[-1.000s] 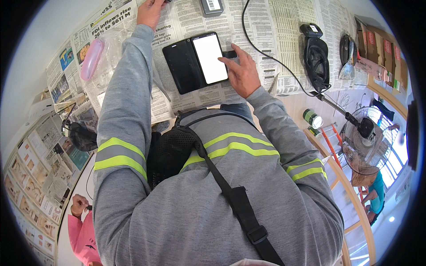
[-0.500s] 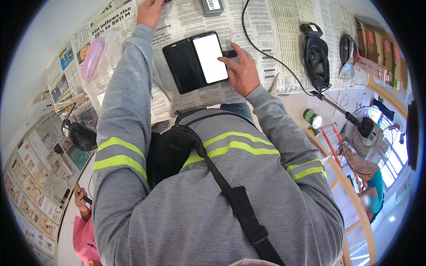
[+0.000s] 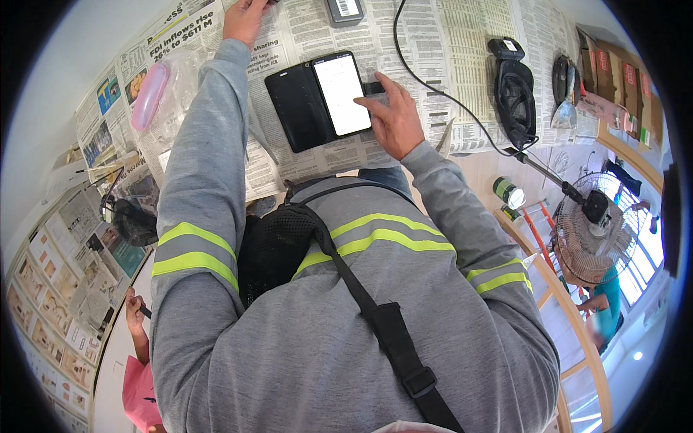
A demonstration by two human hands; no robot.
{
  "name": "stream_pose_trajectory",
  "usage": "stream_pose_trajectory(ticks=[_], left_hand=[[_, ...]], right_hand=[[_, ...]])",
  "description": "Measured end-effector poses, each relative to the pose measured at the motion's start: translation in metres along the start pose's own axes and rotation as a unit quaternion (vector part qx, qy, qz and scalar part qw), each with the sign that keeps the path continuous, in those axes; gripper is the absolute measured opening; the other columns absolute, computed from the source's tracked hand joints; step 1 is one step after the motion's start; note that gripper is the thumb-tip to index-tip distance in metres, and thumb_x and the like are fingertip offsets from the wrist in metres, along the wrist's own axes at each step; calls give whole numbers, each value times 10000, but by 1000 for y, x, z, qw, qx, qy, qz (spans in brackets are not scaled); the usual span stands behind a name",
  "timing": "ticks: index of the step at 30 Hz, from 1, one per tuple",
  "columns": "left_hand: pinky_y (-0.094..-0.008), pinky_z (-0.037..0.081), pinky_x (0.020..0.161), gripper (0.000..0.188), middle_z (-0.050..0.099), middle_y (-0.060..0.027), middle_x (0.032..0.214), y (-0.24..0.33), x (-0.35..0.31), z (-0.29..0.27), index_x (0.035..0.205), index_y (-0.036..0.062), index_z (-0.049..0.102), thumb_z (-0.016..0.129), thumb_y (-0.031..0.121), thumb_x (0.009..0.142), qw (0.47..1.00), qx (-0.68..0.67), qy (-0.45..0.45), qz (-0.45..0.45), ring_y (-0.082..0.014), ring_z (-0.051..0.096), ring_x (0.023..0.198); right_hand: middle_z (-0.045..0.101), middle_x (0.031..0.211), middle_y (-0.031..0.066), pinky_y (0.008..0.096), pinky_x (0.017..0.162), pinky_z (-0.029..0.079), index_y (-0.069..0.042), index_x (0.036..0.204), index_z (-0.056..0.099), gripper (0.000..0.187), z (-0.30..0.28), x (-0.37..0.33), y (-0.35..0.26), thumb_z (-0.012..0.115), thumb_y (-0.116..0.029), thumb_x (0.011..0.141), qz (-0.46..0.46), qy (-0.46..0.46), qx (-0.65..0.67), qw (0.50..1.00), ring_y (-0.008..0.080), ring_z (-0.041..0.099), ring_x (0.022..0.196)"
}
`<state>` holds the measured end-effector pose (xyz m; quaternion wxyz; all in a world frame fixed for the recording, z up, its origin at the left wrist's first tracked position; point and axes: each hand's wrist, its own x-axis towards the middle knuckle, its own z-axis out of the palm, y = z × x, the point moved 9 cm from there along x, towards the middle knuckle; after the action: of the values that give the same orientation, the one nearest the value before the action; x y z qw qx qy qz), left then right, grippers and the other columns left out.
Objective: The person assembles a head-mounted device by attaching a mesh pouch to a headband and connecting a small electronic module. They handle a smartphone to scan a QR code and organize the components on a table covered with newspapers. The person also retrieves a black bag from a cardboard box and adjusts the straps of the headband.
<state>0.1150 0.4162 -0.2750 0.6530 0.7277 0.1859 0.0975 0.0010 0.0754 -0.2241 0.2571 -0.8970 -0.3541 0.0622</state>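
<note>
A phone [image 3: 339,95] with a lit, mostly white screen lies in an opened black flip case [image 3: 294,112] on the newspaper-covered table. My right hand [image 3: 397,121] rests at the phone's right side, fingers apart. Its thumb reaches over the right edge of the screen, and the index finger stretches past a short black tab [image 3: 374,87]. At the top edge, my left hand [image 3: 242,23] has its fingers closed at a small dark thing, mostly cut off by the picture. A grey box-shaped device [image 3: 345,11] with a white label sits above the phone.
A pink case [image 3: 150,96] lies at left on clear plastic. To the right are a black cable [image 3: 426,85], a black strapped headset [image 3: 515,101], a scraper [image 3: 566,108] and cardboard boxes [image 3: 613,83]. Beyond stands a fan [image 3: 595,216]; other people are at lower left and right.
Faint content now shows on the blank white phone screen. My right thumb has shifted slightly, and my left hand stays put. The people at both sides have moved a little.
</note>
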Motion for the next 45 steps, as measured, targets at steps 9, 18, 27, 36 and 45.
stream_pose_trajectory(ticks=[9,18,27,36,45], left_hand=[[-297,487,828,588,699,-53,1014,3,-1,0,1277,-24,698,651,492,999,1000,6,5,7,-141,587,886],[-300,487,805,579,700,-51,988,3,-1,0,1272,-25,703,651,483,1000,1000,16,9,8,-140,585,862],[-298,488,801,579,695,-49,979,3,0,-2,1270,-26,704,649,484,1000,1000,22,9,9,-137,576,850],[-292,483,798,559,687,-40,958,-1,2,-1,1249,-25,712,653,473,999,1000,11,9,8,-132,569,843],[-291,471,788,554,678,-36,944,-1,2,-1,1222,-30,719,655,473,999,1000,10,11,4,-130,553,830]], right_hand=[[468,1513,207,535,1094,397,-216,1189,757,428,-6,-5,2,640,-23,825,-10,0,53,999,422,469,1361],[443,1537,199,536,1108,380,-224,1201,754,425,-3,-2,-4,648,-28,839,-4,-17,23,1000,417,435,1391],[434,1548,201,532,1094,394,-232,1203,752,441,-2,-7,-4,655,-25,825,-28,-32,26,999,417,443,1383],[433,1544,184,533,1085,401,-230,1209,744,454,-3,1,0,652,-10,823,33,16,30,999,410,453,1369],[430,1550,183,531,1107,392,-242,1227,744,466,1,-6,-3,659,-17,827,-10,-21,20,1000,409,440,1388]])
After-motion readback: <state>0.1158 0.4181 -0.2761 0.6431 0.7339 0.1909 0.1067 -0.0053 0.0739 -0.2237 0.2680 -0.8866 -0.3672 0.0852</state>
